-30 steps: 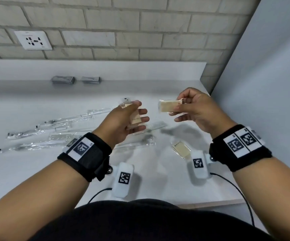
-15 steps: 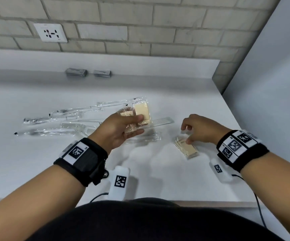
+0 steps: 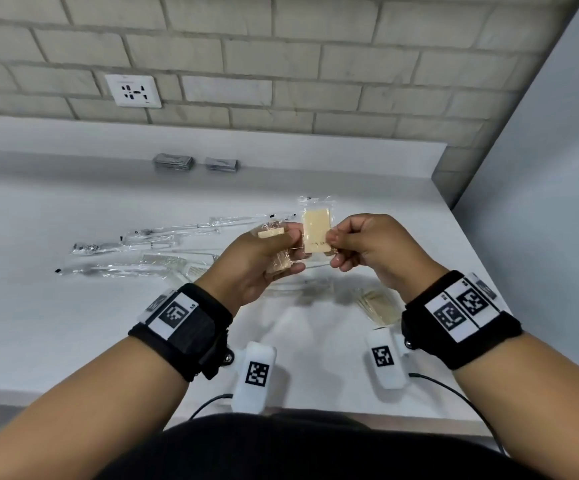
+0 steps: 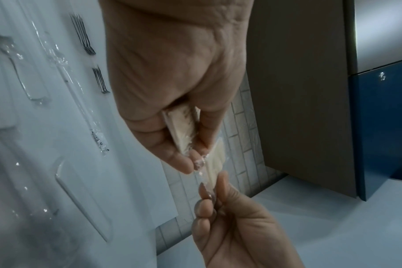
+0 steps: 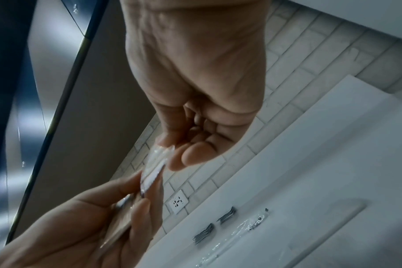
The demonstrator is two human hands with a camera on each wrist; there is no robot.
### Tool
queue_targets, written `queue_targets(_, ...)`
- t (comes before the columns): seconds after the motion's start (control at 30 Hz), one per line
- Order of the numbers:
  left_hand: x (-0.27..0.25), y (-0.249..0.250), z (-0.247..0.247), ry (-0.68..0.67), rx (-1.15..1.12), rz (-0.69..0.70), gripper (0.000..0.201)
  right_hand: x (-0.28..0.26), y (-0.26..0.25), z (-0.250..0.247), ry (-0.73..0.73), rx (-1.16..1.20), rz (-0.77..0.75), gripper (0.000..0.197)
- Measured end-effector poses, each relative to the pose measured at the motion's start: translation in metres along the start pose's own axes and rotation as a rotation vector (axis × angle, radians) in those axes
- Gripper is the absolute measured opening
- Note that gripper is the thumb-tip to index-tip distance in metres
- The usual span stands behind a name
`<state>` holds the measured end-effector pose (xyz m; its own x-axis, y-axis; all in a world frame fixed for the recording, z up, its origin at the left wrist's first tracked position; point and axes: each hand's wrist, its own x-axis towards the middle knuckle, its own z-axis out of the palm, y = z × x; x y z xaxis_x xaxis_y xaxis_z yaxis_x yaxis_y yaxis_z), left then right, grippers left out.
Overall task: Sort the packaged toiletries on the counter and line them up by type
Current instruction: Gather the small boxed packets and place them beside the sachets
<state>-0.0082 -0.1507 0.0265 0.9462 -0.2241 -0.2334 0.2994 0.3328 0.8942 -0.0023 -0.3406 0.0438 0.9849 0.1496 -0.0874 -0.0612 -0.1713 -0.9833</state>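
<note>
My left hand (image 3: 283, 245) grips a small stack of clear-wrapped beige soap bars (image 3: 276, 263) above the counter; the same soap stack (image 4: 184, 130) sits between its thumb and fingers in the left wrist view. My right hand (image 3: 341, 245) pinches another wrapped soap bar (image 3: 317, 233) by its lower edge. That bar stands upright against the left thumb. This second soap (image 4: 215, 161) runs from the left fingertips to the right fingers (image 4: 207, 197). A further soap packet (image 3: 378, 304) lies on the counter under my right wrist.
Wrapped toothbrushes (image 3: 142, 237) and combs (image 3: 177, 263) lie scattered on the white counter (image 3: 56, 323) to the left. Two piles of grey sachets (image 3: 173, 162) sit by the back ledge. A grey panel (image 3: 541, 202) bounds the counter's right side. A wall socket (image 3: 133, 90) is behind.
My right hand went down to the soap packets on the counter, then rose with one and brought it up against the stack in my left hand. The left hand lifted slightly.
</note>
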Motion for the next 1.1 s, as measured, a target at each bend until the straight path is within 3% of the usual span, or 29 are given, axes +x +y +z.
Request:
queue_targets(0.37, 0.004, 0.002, 0.002, 0.034, 0.091, 0.138, 0.013, -0.004, -0.003, 0.008, 0.005, 0.178, 0.004, 0.003)
queue_targets(0.43, 0.006, 0.003, 0.004, 0.037, 0.088, 0.149, 0.013, -0.005, 0.0, 0.013, -0.01, 0.194, 0.001, 0.011)
queue_targets(0.57, 0.004, 0.004, 0.004, 0.008, 0.096, 0.154, 0.013, -0.005, 0.003, 0.015, 0.009, 0.178, 0.007, 0.013)
queue_targets(0.73, 0.008, 0.01, -0.002, 0.051, 0.158, 0.196, 0.018, 0.001, -0.005, -0.004, 0.005, -0.034, -0.015, 0.021)
queue_targets(0.9, 0.01, 0.002, -0.002, -0.041, 0.169, 0.059, 0.012, 0.006, -0.012, -0.022, 0.056, 0.014, -0.045, 0.012)
queue_targets(1.0, 0.014, -0.002, -0.007, 0.003, 0.105, -0.07, 0.011, 0.014, -0.015, -0.049, -0.027, -0.25, -0.029, 0.012)
queue_targets(1.1, 0.018, -0.002, -0.018, 0.048, -0.061, -0.204, 0.015, 0.02, -0.004, -0.069, -0.259, -0.646, 0.14, 0.014)
